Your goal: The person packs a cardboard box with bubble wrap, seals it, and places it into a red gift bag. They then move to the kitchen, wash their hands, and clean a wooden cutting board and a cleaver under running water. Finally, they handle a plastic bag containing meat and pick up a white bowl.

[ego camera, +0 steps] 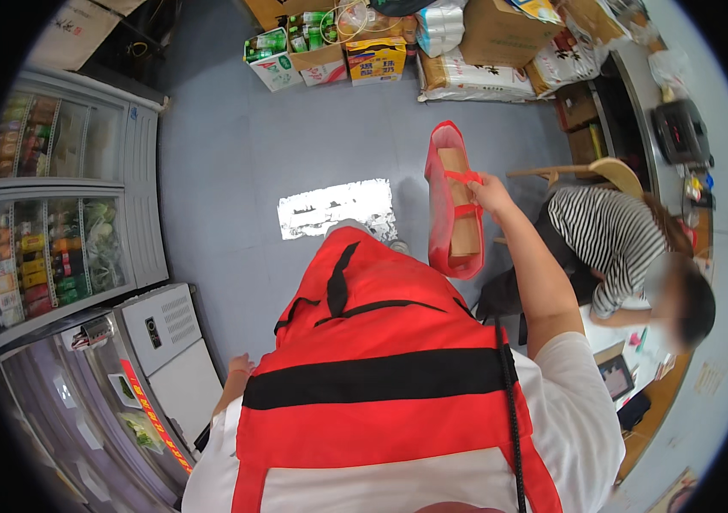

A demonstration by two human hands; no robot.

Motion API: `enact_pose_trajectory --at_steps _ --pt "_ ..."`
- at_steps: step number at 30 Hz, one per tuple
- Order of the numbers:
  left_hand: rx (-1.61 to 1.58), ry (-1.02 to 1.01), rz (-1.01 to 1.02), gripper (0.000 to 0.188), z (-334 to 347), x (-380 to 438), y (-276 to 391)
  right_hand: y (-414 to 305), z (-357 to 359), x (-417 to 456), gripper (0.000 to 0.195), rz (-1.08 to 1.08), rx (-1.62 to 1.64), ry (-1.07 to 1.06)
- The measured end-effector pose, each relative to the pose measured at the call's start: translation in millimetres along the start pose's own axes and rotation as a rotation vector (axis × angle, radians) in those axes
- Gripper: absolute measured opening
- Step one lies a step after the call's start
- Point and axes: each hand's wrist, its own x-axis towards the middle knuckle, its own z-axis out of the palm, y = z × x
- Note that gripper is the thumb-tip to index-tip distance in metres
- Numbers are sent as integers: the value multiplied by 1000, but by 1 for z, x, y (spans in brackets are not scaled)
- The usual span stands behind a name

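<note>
My right hand (490,195) is closed around the handles of a red tote bag (440,221), which hangs over the floor in front of me to the right. Through its open top I see brown cardboard-coloured packages (465,236) lined up inside. Down at my left side, my left hand (241,364) is partly hidden behind my red and black apron (377,378). Its fingers are too small and covered to make out, and nothing shows in it.
Glass-door drinks fridges (59,250) and a chiller cabinet (165,372) line the left. Bottle cartons (272,69) and stacked sacks (479,77) stand ahead. At right, a person in a striped top (608,224) sits at a table (643,365), near a wooden chair (617,174).
</note>
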Motion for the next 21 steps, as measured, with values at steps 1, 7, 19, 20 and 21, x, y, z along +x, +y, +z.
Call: enact_pose_trajectory --at_steps 1,7,19,20,21 --pt "14 -25 -76 22 10 -11 1 -11 -5 21 26 -24 -73 -41" --pt "269 -214 304 27 95 -12 192 -89 -9 162 27 -162 -516 -145" --pt "64 -345 782 30 195 -222 555 -167 50 431 28 -145 -664 -101" --pt "97 -322 678 29 195 -208 532 -159 56 459 29 -107 -742 -140" --pt "140 -217 537 25 192 -199 508 -152 63 491 30 -77 -814 -169"
